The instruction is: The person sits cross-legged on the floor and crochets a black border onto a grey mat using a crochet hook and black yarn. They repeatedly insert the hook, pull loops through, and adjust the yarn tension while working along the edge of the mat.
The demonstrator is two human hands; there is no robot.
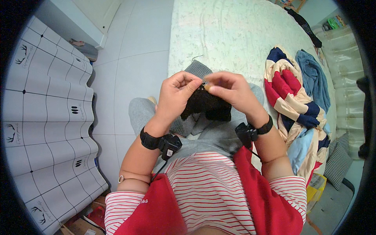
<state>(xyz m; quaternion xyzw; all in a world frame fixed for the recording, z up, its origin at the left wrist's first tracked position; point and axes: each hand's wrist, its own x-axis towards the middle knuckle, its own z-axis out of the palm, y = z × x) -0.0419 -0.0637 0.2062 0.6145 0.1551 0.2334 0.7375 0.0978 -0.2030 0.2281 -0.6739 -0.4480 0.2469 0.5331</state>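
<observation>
A piece of black and grey crochet work (pixel 207 103) hangs below my hands, over my lap. Its grey mesh part (pixel 198 68) reaches up onto the edge of the bed, with a loose yarn end at the tip. My left hand (pixel 180 90) is closed, thumb and forefinger pinching the upper edge of the black part. Close beside it, my right hand (pixel 231 90) is closed in a pinch on a small yellowish tool (pixel 208 86), which looks like a crochet hook handle. Its tip is too small and covered to make out. The fingertips of both hands nearly meet.
The bed (pixel 235 35) with a pale floral sheet lies ahead. A bundled patchwork blanket (pixel 290 90) and a blue cloth (pixel 313 78) are on its right. At the left hangs a white grid-patterned curtain (pixel 58 117) beside the tiled floor (pixel 137 39). Grey striped cushions (pixel 337 166) lie far right.
</observation>
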